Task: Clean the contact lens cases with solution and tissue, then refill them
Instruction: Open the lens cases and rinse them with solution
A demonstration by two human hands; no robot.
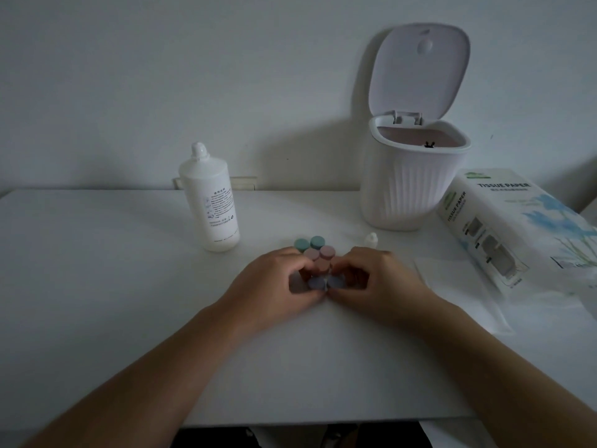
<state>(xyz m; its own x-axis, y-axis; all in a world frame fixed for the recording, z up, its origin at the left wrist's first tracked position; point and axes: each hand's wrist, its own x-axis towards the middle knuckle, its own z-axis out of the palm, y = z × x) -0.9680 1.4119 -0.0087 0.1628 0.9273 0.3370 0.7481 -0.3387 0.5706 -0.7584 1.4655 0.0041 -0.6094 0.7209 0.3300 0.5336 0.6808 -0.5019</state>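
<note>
Blue-grey case (326, 282): centre frame, nearest of the stacked lens cases (318, 253), gripped for uncapping, probably.
Left hand (274, 284): fingers curled on its left cap.
Right hand (378, 282): fingers pinching right cap.
Solution bottle (211, 202), tissue pack (517, 227), open bin (410, 176): ringed within reach on bench (97, 270).

The round pastel lens cases in teal, dusty pink and blue-grey plastic (318, 265) have a matt, chalky look, while the tall white plastic solution bottle (211, 202) is smooth with a printed label. The white plastic bin with a ribbed wall (405, 192) looks satin, the tissue pack in glossy printed film (517, 227) shines faintly, and the white bench (113, 270) is smooth and matt.
</note>
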